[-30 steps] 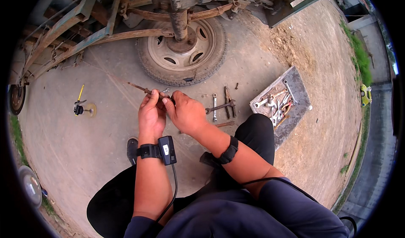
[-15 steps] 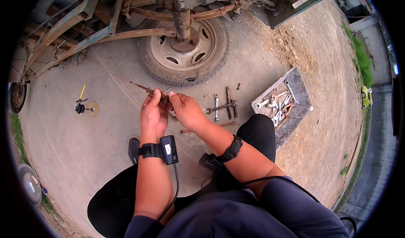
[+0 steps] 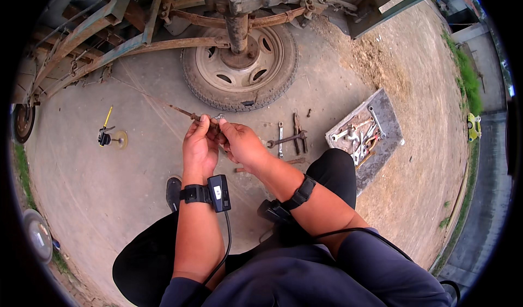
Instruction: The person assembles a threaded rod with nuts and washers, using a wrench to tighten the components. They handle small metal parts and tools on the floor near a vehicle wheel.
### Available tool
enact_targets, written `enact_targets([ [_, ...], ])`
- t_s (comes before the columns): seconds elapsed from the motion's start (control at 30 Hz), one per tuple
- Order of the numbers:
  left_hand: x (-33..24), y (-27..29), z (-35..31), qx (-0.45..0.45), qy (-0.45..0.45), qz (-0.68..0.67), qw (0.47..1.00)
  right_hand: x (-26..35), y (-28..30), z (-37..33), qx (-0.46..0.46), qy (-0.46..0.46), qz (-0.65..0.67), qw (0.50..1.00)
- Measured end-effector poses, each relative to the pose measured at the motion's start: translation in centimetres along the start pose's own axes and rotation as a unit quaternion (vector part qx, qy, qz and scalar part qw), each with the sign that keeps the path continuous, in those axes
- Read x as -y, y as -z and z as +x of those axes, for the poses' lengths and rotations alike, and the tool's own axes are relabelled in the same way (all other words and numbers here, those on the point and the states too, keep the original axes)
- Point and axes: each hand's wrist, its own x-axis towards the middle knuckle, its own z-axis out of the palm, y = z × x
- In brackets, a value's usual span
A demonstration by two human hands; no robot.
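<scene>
No lettering, number or sign is legible in the frame. A small white label (image 3: 217,191), its dark marks too fine to read, stands on the black box-shaped wrist device (image 3: 225,199), below and left of the picture's centre.

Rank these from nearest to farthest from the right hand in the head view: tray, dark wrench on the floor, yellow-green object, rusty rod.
From the right hand:
1. Rusty rod: in its grasp, extending left.
2. Dark wrench: a little to the right.
3. Tray: farther right.
4. Yellow-green object: far right, near the picture's edge.
</scene>
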Motion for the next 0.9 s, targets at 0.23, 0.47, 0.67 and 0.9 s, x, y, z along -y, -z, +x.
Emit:
enact_targets([
  [0.23, 0.2, 0.1, 0.3, -0.02, -0.006, -0.007, 1.0, 0.3, -0.3, -1.0, -0.154, 0.284, -0.474, 0.819],
  [0.47, 0.4, 0.7, 0.5, 0.006, -0.004, 0.002, 1.0, -0.2, -0.7, 0.0, 0.001, -0.029, 0.064, 0.998],
  [0.67, 0.1, 0.1, 0.2, -0.001, -0.017, -0.008, 1.0, 1.5, -0.6, -1.7, -0.145, 0.248, -0.464, 0.838],
  [0.9, 0.2, 0.0, 0.3, -0.019, -0.017, -0.013, 1.0, 1.4, -0.1, -1.4, -0.094, 0.221, -0.397, 0.886],
])
